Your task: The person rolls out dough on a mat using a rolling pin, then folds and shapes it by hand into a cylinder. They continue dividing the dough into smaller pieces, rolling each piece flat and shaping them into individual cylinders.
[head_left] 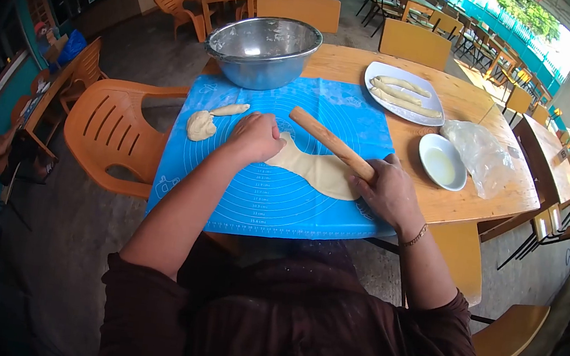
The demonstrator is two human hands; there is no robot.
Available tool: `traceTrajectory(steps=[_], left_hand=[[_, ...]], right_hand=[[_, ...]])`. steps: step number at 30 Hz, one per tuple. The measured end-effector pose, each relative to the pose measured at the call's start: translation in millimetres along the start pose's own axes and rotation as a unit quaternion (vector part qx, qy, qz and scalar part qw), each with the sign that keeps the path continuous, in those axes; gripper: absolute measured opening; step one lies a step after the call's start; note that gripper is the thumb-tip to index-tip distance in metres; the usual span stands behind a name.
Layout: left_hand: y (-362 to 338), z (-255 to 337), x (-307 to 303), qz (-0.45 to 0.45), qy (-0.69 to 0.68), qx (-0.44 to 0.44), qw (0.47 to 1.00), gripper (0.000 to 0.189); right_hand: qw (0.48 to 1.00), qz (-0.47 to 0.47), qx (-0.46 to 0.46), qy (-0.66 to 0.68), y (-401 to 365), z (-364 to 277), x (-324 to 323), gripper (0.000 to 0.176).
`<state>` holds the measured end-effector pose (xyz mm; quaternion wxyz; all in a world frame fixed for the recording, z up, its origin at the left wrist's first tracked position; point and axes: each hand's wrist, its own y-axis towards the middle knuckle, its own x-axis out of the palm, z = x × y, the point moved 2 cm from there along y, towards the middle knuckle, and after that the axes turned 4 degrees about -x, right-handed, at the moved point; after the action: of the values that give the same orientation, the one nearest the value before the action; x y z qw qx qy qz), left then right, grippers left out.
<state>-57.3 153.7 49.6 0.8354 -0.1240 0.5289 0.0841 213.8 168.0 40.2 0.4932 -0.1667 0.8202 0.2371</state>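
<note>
The dough strip (317, 171) is steadied at nine o'clock under curled fingers of the left hand (256, 136); the rolling pin (328, 141) is gripped by the right hand (385, 189).

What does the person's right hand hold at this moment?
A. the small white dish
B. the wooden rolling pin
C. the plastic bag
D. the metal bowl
B: the right hand is closed around one end of the wooden rolling pin, which lies over the flattened dough on the blue mat.
</note>
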Motion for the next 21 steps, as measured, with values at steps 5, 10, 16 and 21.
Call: traceTrajectory(steps=[5,10,16,21], left_hand=[[3,-1,2,0.046,-0.033,-0.025,0.998,0.037],[3,-5,-2,-0.026,-0.053,-0.006,0.998,0.032],[-50,-5,-18,0.016,-0.224,0.097,0.970,0.020],[-112,17,-37,-0.007,-0.359,0.124,0.925,0.012]], right_hand=[[1.000,0.001,-0.002,-0.016,18,0,8,0.029],[0.999,-0.032,0.025,0.025,24,-8,4,0.022],[0.994,-0.009,0.029,0.100,17,-4,1,0.023],[0.981,-0.024,0.020,0.192,7,-5,-5,0.021]])
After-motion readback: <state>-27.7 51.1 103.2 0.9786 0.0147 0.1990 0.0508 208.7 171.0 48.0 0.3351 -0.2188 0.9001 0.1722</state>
